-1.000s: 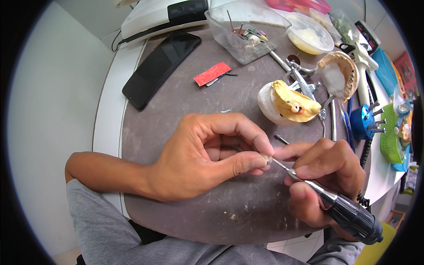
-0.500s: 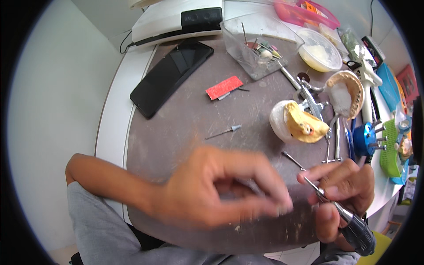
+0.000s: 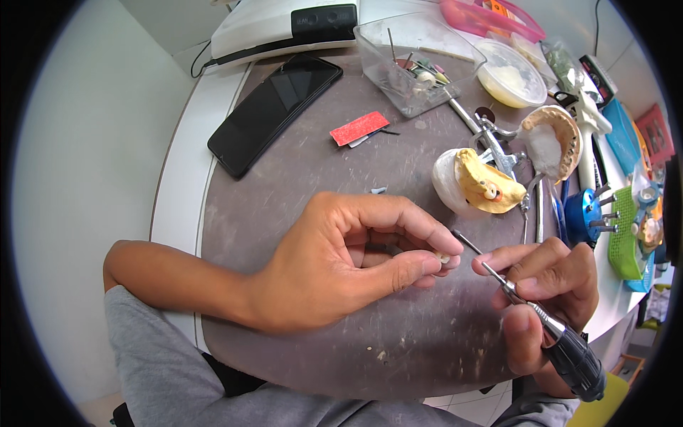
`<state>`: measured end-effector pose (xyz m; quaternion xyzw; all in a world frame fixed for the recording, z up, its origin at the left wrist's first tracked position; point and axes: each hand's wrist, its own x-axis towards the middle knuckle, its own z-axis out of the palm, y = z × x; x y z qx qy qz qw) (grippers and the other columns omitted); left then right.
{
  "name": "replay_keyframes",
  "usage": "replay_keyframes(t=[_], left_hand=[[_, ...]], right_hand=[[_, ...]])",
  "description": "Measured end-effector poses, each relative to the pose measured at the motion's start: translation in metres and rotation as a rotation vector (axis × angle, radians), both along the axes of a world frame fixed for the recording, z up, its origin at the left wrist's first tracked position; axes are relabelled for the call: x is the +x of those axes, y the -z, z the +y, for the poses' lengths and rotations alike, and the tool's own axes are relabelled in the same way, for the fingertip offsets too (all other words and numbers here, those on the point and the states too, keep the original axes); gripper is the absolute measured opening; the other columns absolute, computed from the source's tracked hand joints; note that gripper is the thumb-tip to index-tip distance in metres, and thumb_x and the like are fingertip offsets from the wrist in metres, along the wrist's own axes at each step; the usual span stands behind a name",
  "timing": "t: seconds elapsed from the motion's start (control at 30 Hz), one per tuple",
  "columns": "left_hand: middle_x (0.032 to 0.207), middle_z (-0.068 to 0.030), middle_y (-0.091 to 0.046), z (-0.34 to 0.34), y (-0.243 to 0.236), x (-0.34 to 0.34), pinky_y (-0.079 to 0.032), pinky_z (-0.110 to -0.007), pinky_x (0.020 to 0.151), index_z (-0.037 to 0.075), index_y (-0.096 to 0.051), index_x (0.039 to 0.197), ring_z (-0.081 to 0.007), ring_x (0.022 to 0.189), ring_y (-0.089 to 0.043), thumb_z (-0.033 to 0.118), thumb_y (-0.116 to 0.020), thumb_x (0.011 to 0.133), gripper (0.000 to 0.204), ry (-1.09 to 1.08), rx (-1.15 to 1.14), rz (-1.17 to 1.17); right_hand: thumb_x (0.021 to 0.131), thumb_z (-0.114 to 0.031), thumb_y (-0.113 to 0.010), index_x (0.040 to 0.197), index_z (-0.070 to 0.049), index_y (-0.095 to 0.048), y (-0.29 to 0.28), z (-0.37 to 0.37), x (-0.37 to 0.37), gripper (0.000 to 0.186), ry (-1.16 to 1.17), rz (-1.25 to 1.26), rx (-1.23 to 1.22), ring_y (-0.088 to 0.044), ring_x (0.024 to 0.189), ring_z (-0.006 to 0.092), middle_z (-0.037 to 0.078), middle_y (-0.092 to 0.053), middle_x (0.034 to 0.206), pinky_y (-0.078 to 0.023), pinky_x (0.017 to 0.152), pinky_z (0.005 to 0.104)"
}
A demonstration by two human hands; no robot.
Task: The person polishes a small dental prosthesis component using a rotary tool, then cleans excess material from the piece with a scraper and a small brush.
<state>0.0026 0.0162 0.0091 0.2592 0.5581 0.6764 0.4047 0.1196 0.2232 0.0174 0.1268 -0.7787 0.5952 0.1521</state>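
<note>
My left hand (image 3: 327,263), closed in a pinch, holds a small pale tooth-like piece (image 3: 442,259) at its fingertips. My right hand (image 3: 551,281) grips a black and silver rotary handpiece (image 3: 569,356); its thin metal tip (image 3: 491,271) points toward the left hand, apart from the piece. A loose metal bit (image 3: 464,239) lies beside that tip. Above my hands, a yellow dental cast on a white base (image 3: 477,181) and a tan cast (image 3: 551,142) sit on a metal articulator (image 3: 491,142). A small grey-tipped bit (image 3: 378,190) lies partly hidden behind my left hand.
The grey bench mat (image 3: 284,178) carries a black phone (image 3: 274,114), a red strip (image 3: 359,128) and a clear box of bits (image 3: 413,71). Round tub (image 3: 511,75), pink tray (image 3: 491,18), blue holder (image 3: 583,213) and green basket (image 3: 622,235) crowd the back and right.
A second ago the tip met the piece; now they are apart, with the handpiece lower right. My left hand swung down, blurred, half a second ago and has risen again.
</note>
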Motion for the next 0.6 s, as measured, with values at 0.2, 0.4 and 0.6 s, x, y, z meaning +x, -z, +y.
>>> replay_keyframes(t=[0.2,0.4,0.6], left_hand=[[0.107,-0.0165,-0.065,-0.0023,0.0028,0.0014,-0.059,-0.032,0.090,-0.006,-0.061,0.105,-0.0217,0.105,-0.066,-0.009,-0.065,0.087,0.018,-0.036,-0.017,0.007],[0.106,-0.0161,-0.064,-0.0006,0.0064,0.0026,-0.059,-0.032,0.089,-0.005,-0.063,0.103,-0.0214,0.102,-0.066,-0.011,-0.067,0.085,0.020,-0.030,0.046,0.071],[0.103,-0.0172,-0.066,-0.0009,0.0076,0.0016,-0.059,-0.030,0.085,-0.005,-0.067,0.101,-0.0204,0.097,-0.068,-0.012,-0.067,0.084,0.018,-0.027,0.053,0.088]], right_hand=[[0.088,-0.023,-0.071,0.095,-0.005,-0.047,0.0067,0.0015,-0.0077,0.030,-0.084,-0.037,-0.015,-0.067,0.093,0.0280,0.010,-0.054,0.079,-0.052,0.084,0.0360],[0.087,-0.019,-0.072,0.095,-0.004,-0.048,0.0081,0.0034,-0.0069,0.029,-0.127,-0.030,-0.013,-0.067,0.096,0.0306,0.011,-0.055,0.077,-0.053,0.083,0.0361],[0.086,-0.016,-0.072,0.094,-0.002,-0.049,0.0061,0.0009,-0.0060,0.028,-0.130,-0.055,-0.029,-0.068,0.094,0.0300,0.012,-0.056,0.076,-0.055,0.079,0.0339]])
